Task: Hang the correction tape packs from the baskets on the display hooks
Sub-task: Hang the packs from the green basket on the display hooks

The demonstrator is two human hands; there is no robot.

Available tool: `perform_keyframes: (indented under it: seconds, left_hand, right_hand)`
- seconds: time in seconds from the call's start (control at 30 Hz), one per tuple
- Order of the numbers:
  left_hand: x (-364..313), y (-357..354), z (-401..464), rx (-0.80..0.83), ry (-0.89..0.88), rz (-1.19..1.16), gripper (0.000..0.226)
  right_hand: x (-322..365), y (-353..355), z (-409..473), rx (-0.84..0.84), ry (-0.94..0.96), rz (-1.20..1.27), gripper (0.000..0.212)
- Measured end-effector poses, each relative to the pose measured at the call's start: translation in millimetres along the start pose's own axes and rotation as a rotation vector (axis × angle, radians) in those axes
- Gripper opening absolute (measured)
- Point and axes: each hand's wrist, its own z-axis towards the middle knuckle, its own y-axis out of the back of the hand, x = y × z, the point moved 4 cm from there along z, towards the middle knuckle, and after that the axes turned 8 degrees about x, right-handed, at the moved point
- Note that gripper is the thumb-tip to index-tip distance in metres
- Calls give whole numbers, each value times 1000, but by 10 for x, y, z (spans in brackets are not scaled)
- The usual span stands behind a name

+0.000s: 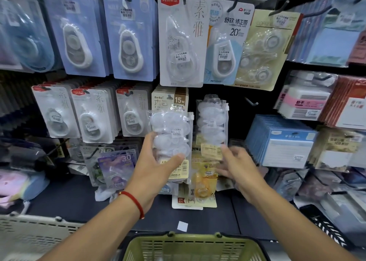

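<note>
My left hand (156, 161) grips a clear bag of white correction tapes (170, 134) by its lower part and holds it upright in front of the display. A second clear pack of the same kind (213, 122) hangs just to the right. My right hand (235, 165) is below that hanging pack with fingers spread and loosely bent, its fingertips near the pack's yellow label (211, 151); it holds nothing. A bare hook (251, 101) sticks out to the right of the hanging pack. A green basket (196, 247) sits at the bottom centre.
Rows of carded correction tapes (180, 40) fill the hooks above and to the left. Blue notepads (281, 142) and sticky notes (305, 100) hang on the right. Loose packs (116, 167) lie on the dark shelf. A grey basket (29, 237) stands at the lower left.
</note>
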Motion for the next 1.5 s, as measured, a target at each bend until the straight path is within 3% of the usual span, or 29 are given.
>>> perform_keyframes:
  seconds: [0.07,0.17,0.3,0.43,0.53,0.73,0.9,1.3,1.5]
  left_hand:
    - [-3,3,-11,11,-15,16,55]
    - [11,-5,-15,25,-29,14,61]
    - [-2,-90,-34,61,-35,10,68]
    - [-22,-154,-46,62,-38,-34,62]
    - [-1,-140,-26,55,0,-66,49]
    - [38,-55,10,29,1,-24,63]
    - [48,-70,17,46,22,-41,63]
    - [-8,-55,14,16,8,-56,68]
    - [-17,-40,25,-8,9,-96,56]
  right_hand:
    - [-96,-7,-39,13,-75,-82,54]
    - [22,-122,-209,120,87,-215,30]
    - [218,-373,-414,267,253,-165,23]
    - [271,-444,-483,202,294,-82,14]
    - [308,-370,-482,104,325,-38,21]
    - [473,-140,-400,-62,409,-48,32]
    - [480,-65,-298,-34,376,-22,33]
    - [432,-12,-297,-142,385,-25,28]
    - [398,-36,-253,-167,338,-70,28]
